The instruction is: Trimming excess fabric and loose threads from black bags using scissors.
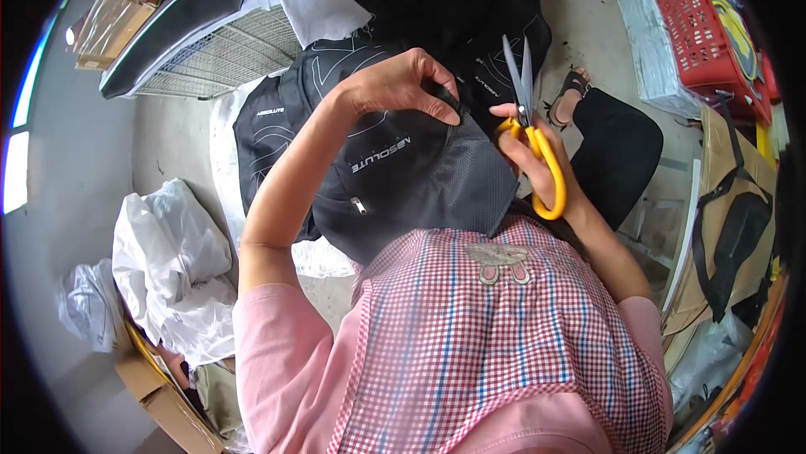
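A black fabric bag point(336, 173), likely a backpack, with pale printed lines, a zip pull and a mesh side panel point(474, 173), lies across my lap. My left hand point(403, 85) is closed on its upper edge, thumb and fingers pinching the black fabric above the mesh. Just to the right, my right hand point(529, 164) holds a pair of scissors point(552, 177) with yellow handles. The blades point up and away from me, slightly parted, and touch no fabric that I can see. Part of the right fingers is hidden behind the handles.
More black bags point(445, 1) are heaped beyond my hands. A wire crate point(227, 51) stands at upper left, white plastic bags point(172, 261) at left. On the right are a sandalled foot point(571, 93), a red basket point(697, 34) and cardboard point(718, 152) with a black strap.
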The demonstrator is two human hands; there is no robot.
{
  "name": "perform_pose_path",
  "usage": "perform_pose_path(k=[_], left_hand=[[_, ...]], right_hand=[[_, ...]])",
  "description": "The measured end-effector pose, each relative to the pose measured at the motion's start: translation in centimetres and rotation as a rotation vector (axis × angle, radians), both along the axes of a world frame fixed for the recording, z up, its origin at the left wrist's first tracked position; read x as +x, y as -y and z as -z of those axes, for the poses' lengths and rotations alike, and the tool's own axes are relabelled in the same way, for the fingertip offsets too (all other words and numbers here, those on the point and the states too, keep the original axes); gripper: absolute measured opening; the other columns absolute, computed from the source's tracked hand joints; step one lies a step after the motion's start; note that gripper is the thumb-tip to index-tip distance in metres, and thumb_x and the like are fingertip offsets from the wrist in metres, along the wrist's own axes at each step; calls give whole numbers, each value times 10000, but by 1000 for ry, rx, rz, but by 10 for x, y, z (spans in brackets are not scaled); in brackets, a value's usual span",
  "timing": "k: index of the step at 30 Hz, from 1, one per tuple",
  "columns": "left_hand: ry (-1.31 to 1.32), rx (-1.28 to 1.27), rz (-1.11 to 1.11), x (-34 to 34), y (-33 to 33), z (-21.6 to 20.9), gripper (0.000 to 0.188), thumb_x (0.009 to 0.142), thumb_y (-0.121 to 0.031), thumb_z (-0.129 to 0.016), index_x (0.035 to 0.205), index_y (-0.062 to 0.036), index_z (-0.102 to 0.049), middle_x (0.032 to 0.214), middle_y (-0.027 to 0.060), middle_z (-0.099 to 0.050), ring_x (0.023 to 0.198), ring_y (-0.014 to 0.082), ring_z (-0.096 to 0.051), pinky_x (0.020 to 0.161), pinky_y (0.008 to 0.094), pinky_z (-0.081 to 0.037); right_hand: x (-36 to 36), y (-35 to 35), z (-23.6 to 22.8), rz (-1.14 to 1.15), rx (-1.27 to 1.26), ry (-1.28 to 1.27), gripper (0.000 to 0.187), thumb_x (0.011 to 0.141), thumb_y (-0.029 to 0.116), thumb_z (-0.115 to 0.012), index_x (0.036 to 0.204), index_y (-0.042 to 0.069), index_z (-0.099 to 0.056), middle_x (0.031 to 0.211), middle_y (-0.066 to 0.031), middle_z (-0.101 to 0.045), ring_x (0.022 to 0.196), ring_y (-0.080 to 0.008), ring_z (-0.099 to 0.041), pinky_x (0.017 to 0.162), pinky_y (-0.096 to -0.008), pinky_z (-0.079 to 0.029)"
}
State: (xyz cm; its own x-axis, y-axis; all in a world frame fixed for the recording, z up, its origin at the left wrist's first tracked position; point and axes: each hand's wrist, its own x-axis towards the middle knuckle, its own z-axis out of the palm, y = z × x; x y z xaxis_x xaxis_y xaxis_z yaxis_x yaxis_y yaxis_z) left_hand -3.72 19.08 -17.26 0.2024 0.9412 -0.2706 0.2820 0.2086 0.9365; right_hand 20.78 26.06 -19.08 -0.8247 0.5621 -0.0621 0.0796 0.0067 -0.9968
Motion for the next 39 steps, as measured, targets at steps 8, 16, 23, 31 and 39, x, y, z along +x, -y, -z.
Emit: perform_pose_path(k=[8,16,23,31,39], left_hand=[[93,-43,-14,-3,3,0,127,742,-139,-782,808,-49,-719,629,-61,-577,531,37,-430,538,165,-373],[9,-23,-40,-1,3,3,136,731,-148,-785,793,-48,-716,580,-72,-525,499,37,-377,491,173,-327],[-15,-1,-49,1,4,1,136,719,-144,-787,786,-50,-716,557,-75,-491,490,43,-356,479,183,-317],[-8,-17,-29,1,1,8,160,709,-165,-791,767,-41,-707,560,-65,-491,500,53,-365,481,193,-333],[6,-61,2,-1,-3,17,173,707,-179,-775,753,-34,-694,571,-56,-489,524,58,-377,499,199,-349]], right_hand=[[18,-24,-4,-293,603,184,516,735,233,-771,1130,-37,-580,813,-79,-570,636,-148,-497,572,-245,-417],[13,-27,-4,-319,744,171,449,718,283,-791,964,-51,-621,767,-117,-620,557,-185,-544,511,-277,-446],[15,-22,-3,-315,655,187,287,737,153,-740,873,-46,-584,612,-84,-527,444,-164,-415,443,-283,-366],[17,-14,11,-261,617,118,187,753,88,-688,763,-12,-530,557,-74,-489,404,-162,-378,410,-299,-335],[18,-17,21,-248,660,81,176,748,80,-689,746,-4,-535,560,-73,-501,408,-168,-400,411,-305,-354]])
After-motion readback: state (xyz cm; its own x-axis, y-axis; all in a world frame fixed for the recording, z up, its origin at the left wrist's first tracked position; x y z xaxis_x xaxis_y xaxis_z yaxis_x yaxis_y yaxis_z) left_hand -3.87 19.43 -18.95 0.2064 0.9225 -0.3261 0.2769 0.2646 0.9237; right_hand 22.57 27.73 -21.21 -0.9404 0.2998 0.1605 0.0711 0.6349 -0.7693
